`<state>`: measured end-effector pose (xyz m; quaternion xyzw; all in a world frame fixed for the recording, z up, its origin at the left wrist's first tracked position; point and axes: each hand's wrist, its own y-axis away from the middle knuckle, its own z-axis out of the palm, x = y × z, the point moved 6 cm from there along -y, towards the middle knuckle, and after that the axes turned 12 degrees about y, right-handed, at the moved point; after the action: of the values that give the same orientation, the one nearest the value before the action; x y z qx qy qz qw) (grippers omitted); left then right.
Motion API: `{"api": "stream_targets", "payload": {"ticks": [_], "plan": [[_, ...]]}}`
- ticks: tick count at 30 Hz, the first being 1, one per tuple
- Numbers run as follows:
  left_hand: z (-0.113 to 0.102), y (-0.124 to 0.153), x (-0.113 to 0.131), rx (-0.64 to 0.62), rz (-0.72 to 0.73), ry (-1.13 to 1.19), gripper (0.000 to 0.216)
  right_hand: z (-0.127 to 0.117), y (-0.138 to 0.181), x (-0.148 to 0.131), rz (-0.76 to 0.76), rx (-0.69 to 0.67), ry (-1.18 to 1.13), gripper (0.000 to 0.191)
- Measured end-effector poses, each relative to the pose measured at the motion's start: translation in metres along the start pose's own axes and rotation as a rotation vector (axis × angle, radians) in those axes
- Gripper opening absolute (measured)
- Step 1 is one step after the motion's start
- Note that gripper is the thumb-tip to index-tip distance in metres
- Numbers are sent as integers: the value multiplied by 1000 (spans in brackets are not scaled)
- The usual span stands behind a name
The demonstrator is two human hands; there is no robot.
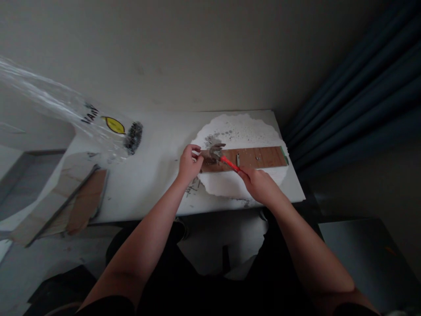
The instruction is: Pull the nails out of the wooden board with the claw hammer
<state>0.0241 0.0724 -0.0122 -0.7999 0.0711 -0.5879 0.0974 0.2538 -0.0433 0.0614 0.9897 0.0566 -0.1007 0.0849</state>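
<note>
My right hand [259, 182] is wrapped round the red handle of a claw hammer [230, 163]. The hammer's metal head lies over the left part of a brown wooden board [268, 157]. At the board's left end, my left hand [190, 163] has its fingers curled and thumb against the edge, closed on the board. Small metal pieces show on the board's upper face, too small to name. Beneath the board is a white, ragged-edged round sheet [223, 186] with grey specks and marks.
A clear plastic bag [70, 103] with lettering and a yellow lemon print holds dark bits at the left of the white table [154, 175]. Wooden boards [87, 199] overhang its left front edge. A dark curtain [355, 96] hangs at the right, above a grey box-like surface [362, 245].
</note>
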Motion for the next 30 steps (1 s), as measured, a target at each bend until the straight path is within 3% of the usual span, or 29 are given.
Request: {"api": "stream_targets", "payload": {"ticks": [8, 13, 19, 24, 26, 30], "plan": [[-9, 1, 8, 10, 5, -19, 27, 6, -1, 2, 14, -18, 21, 44], [-27, -7, 5, -16, -35, -121, 30, 7, 1, 2, 27, 3, 37, 46], [-49, -10, -21, -346, -235, -635, 23, 12, 4, 5, 14, 0, 30, 44], [-36, 7, -55, -694, -344, -938, 20, 14, 0, 22, 48, 30, 12, 44], [-26, 13, -63, -725, -362, -976, 23, 17, -4, 27, 62, 4, 19, 43], [-6, 18, -70, -663, -369, -937, 33, 19, -8, 30, 68, -25, 17, 43]]}}
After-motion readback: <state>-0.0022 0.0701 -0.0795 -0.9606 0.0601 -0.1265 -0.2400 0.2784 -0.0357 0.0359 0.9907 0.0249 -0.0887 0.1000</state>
